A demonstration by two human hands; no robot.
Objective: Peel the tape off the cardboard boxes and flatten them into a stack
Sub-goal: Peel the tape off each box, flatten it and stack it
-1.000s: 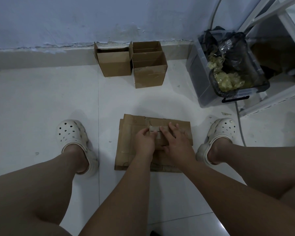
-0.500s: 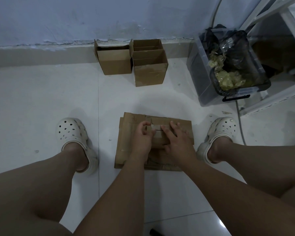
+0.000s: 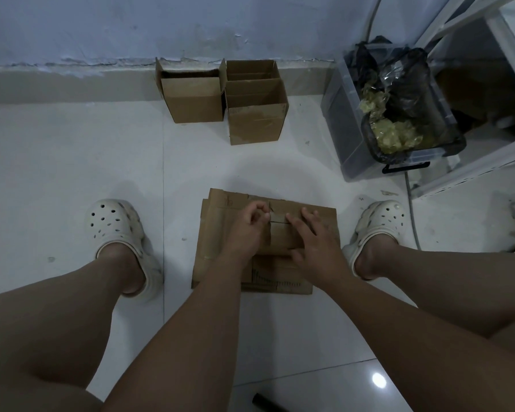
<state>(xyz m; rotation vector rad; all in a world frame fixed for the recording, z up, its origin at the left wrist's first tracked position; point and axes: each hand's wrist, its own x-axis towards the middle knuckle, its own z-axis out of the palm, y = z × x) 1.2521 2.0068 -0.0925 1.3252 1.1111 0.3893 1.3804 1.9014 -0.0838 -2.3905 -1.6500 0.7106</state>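
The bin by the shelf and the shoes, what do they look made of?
Bin: likely clear plastic, glossy; you can see the dark bag through its wall. Shoes: probably moulded foam or rubber, matte off-white, with punched holes and thick rounded soles.

**Mostly Brown and White**

My flattened cardboard is dull brown, with black printed bars near its 6 o'clock edge; the tape strip is paler grey-tan. The boxes at 12 o'clock match that brown. The floor is glossy white, the wall pale blue, my clogs cream, dotted with holes. At 2 o'clock: black bag, yellowish wads.
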